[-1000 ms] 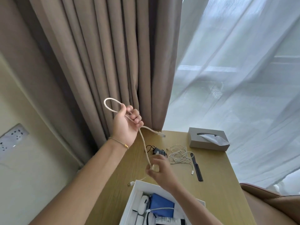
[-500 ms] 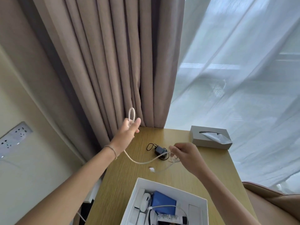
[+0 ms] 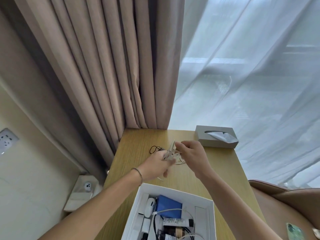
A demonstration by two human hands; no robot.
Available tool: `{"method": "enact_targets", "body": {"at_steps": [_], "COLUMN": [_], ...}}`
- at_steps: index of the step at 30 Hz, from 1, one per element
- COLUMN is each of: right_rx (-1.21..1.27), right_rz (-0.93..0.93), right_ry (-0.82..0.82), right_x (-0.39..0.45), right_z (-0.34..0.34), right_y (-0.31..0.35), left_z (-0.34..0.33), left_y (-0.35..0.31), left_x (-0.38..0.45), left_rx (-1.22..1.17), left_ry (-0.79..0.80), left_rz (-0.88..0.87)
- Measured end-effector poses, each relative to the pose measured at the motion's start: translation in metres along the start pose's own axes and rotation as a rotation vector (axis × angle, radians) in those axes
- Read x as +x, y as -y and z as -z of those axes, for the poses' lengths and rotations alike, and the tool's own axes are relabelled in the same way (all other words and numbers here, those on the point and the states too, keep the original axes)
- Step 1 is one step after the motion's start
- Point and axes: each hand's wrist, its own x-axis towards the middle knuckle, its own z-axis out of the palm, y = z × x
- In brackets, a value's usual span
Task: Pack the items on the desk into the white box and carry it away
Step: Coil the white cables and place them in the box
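Beige cable [image 3: 170,154] is bunched in loops between both hands above the middle of the desk [image 3: 138,146]; motion blur hides its exact layout. Left hand [image 3: 155,166] is seen curled around the lower part of the bundle, fingers blurred, a thin bracelet [image 3: 138,175] on the wrist. Right hand [image 3: 191,155] is pinched on the upper strands, thumb and fingertips pressed together just right of the left hand. A loose cable tail [image 3: 160,178] is seen hanging below the left hand.

More pale cable [image 3: 181,161] is noted on the desk under the hands, partly hidden. A black cord [image 3: 154,149] lies just left of the bundle; its plug end is covered by the hands.

White box [image 3: 174,189] stands open at the near desk edge. A blue pouch [image 3: 168,206], a white mouse [image 3: 149,206], tubes [image 3: 177,222] and white cord [image 3: 166,210] are held in it.

A grey tissue box [image 3: 216,137] rests at the far right corner. Tan curtain [image 3: 103,66] and sheer curtain [image 3: 251,75] hang behind.
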Motion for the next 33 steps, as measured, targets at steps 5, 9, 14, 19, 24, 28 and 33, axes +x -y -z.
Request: {"method": "enact_targets", "body": {"at_steps": [5, 9, 14, 19, 24, 28, 33], "right_rx": [-0.045, -0.374, -0.532, -0.496, -0.451, -0.569, -0.642], "right_rz": [0.002, 0.271, 0.229, 0.083, -0.095, -0.124, -0.137], "right_ry": [-0.054, 0.18, 0.433, 0.409, 0.331, 0.332, 0.35], "right_x": [-0.014, -0.035, -0.059, -0.081, -0.096, -0.1, -0.09], "right_z": [0.007, 0.013, 0.008, -0.005, -0.023, -0.042, -0.067], "right_y": [-0.017, -0.023, -0.043, -0.074, -0.111, -0.135, -0.148], "left_z": [-0.005, -0.012, -0.023, -0.043, -0.058, -0.077, -0.09], "left_y": [0.011, 0.03, 0.049, 0.075, 0.103, 0.124, 0.144], "left_x": [-0.008, -0.013, -0.021, -0.032, -0.049, -0.063, -0.078], "left_rx": [-0.182, -0.175, -0.055, -0.194, -0.27, -0.158, 0.198], "left_ry": [0.228, 0.483, 0.599, 0.485, 0.359, 0.188, 0.096], "left_rz": [0.067, 0.11, 0.138, 0.165, 0.231, 0.252, 0.271]}}
